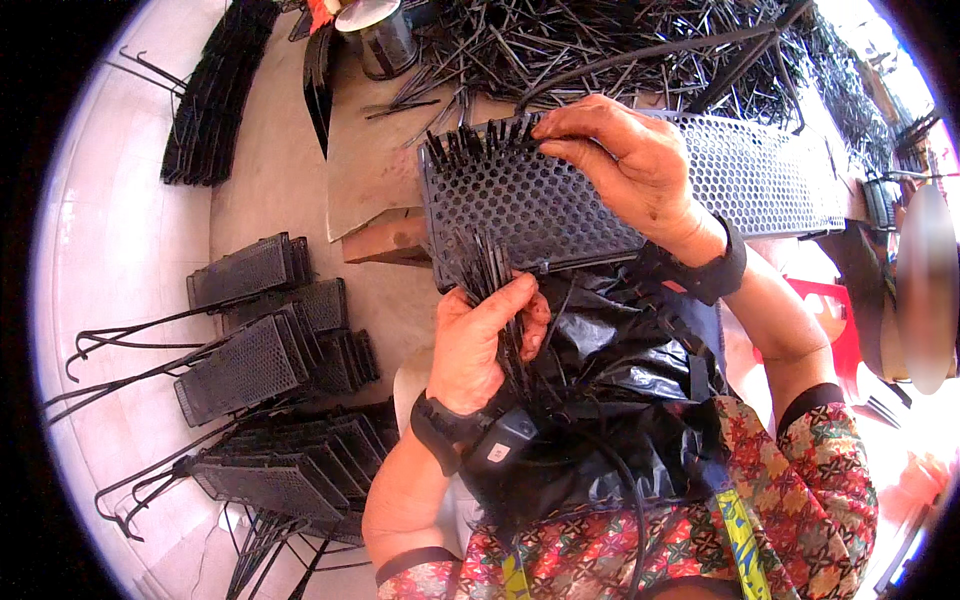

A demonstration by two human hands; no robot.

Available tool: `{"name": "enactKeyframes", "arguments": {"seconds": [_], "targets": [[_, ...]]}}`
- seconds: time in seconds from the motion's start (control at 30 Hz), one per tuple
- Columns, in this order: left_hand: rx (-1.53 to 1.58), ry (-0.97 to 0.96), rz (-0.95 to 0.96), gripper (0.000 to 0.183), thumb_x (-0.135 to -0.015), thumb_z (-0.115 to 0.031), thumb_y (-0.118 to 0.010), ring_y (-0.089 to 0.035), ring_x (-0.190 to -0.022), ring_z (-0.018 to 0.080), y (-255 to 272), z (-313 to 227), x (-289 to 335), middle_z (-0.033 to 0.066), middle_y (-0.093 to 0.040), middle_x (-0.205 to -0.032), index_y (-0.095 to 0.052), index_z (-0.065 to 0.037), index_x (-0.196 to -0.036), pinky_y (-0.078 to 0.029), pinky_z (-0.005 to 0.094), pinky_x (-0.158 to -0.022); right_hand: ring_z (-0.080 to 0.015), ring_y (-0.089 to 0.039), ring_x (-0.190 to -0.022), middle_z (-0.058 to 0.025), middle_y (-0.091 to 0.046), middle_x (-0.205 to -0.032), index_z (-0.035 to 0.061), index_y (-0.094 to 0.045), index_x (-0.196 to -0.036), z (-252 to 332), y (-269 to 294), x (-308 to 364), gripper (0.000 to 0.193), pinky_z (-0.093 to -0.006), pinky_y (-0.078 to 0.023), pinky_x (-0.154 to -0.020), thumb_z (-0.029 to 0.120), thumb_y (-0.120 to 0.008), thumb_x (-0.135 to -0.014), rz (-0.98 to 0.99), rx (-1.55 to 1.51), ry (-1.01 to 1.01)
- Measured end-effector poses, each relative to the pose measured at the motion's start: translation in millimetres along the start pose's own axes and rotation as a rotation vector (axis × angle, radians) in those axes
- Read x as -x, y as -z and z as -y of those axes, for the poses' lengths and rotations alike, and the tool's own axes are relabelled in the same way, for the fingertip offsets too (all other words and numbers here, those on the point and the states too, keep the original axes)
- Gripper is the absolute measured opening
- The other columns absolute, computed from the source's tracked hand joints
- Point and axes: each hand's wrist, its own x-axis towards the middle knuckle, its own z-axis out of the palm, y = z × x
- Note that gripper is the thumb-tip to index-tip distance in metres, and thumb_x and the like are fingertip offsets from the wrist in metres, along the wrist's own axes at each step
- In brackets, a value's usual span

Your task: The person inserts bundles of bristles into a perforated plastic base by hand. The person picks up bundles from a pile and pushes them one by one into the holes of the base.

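A long black panel (pixel 540 205) full of round holes lies across in front of me. Short black sticks (pixel 470 150) stand upright in the holes along its far left edge. At the end of that row is my right hand (pixel 625 160), with thumb and fingers pinched together; what is between the fingertips is too small to make out. Below the panel's near left corner, my left hand (pixel 485 335) is wrapped round a bundle of thin black sticks (pixel 485 265), whose upper ends fan out over the panel's edge. Dark bands circle both my wrists.
A large heap of loose black sticks (pixel 600 45) covers the far side, beside a metal can (pixel 378 40). Stacked perforated black racks with long wire handles (pixel 250 360) stand on the left floor. Black plastic sheeting (pixel 610 350) covers my lap. Another person (pixel 925 290) sits at the right edge.
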Motion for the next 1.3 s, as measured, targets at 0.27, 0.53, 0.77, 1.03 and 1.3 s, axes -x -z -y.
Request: {"name": "enactKeyframes", "arguments": {"seconds": [0.27,0.53,0.77,1.03,1.3], "targets": [[0.042,0.015,0.003,0.016,-0.082,-0.016,-0.058,-0.049,-0.046,0.0153,-0.7,-0.6,-0.8,0.0108,-0.056,-0.066,-0.054,-0.001,-0.082,-0.037,0.0259,-0.04,-0.0266,-0.059,-0.063,-0.0121,-0.059,-0.071,0.0023,-0.06,-0.079,4.4,-4.7,5.8,0.011,-0.0301,-0.046,-0.056,0.005,-0.066,-0.071,0.004,0.011,-0.068],[0.02,0.024,-0.003,0.015,-0.082,-0.016,-0.059,-0.049,-0.047,0.0154,0.9,-0.8,-1.8,0.0105,-0.057,-0.067,-0.054,-0.001,-0.084,-0.037,0.0259,-0.04,-0.0322,-0.056,-0.052,-0.0181,-0.053,-0.056,0.0008,-0.06,-0.071,-6.1,-14.7,-25.9,0.012,-0.0355,-0.044,-0.047,0.013,-0.062,-0.074,0.159,0.077,-0.116],[0.005,0.027,0.012,0.015,-0.082,-0.017,-0.058,-0.049,-0.048,0.0155,3.3,-0.8,-0.8,0.0103,-0.057,-0.067,-0.055,-0.002,-0.084,-0.037,0.0256,-0.041,-0.0332,-0.06,-0.07,-0.0164,-0.059,-0.068,0.002,-0.06,-0.067,-7.2,-18.3,-43.2,0.01,-0.0411,-0.048,-0.061,0.012,-0.059,-0.066,0.428,0.341,0.063],[0.006,0.01,0.019,0.015,-0.083,-0.018,-0.057,-0.046,-0.047,0.0143,0.4,-0.6,-0.1,0.0089,-0.054,-0.067,-0.054,-0.003,-0.085,-0.034,0.0262,-0.041,-0.0334,-0.061,-0.07,-0.0161,-0.06,-0.07,0.0029,-0.06,-0.069,-9.5,-15.7,-41.4,0.009,-0.0409,-0.049,-0.06,0.01,-0.057,-0.065,0.451,0.459,0.06],[0.134,-0.12,-0.01,0.017,-0.086,-0.025,-0.053,-0.036,-0.044,0.0067,5.8,-45.0,6.7,-0.0006,-0.047,-0.063,-0.05,-0.009,-0.083,-0.028,0.0231,-0.04,-0.0369,-0.056,-0.06,-0.0185,-0.053,-0.059,0.0017,-0.054,-0.073,-11.3,-6.3,-22.3,0.025,-0.0436,-0.045,-0.051,0.025,-0.063,-0.074,0.233,0.269,-0.005]]}}
